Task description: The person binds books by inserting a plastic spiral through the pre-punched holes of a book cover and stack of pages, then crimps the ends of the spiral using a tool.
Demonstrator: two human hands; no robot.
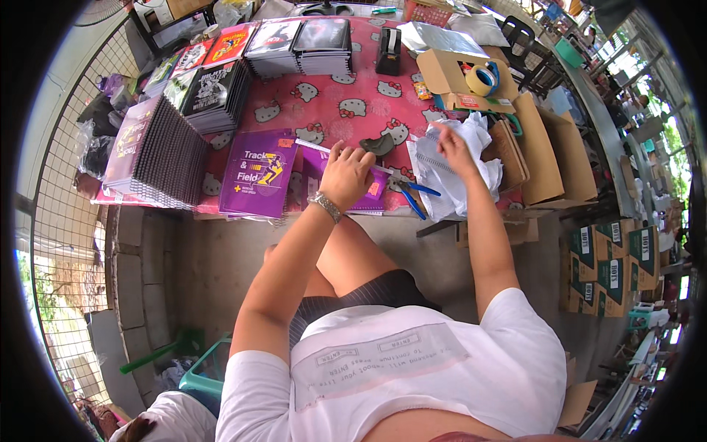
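My left hand (347, 177), with a metal watch at the wrist, is closed on a purple notebook (313, 175) at the table's near edge. Its fingers bend over the cover and hide part of it, beside a narrow white strip (312, 145). Left of it lies another purple notebook (254, 177) with a yellow figure on the cover. My right hand (454, 151) is over crumpled white paper (479, 140), index finger stretched out and nothing visible in it. A wire binding coil (433, 163) lies just below that hand. Blue-handled pliers (417, 197) rest between the hands.
A tall stack of spiral notebooks (151, 151) stands at the left, more stacks (322, 46) behind. A black tape dispenser (389, 51) is at the back. Cardboard boxes (549, 155), one with tape rolls (482, 79), crowd the right. Red patterned cloth (280, 92) covers the table.
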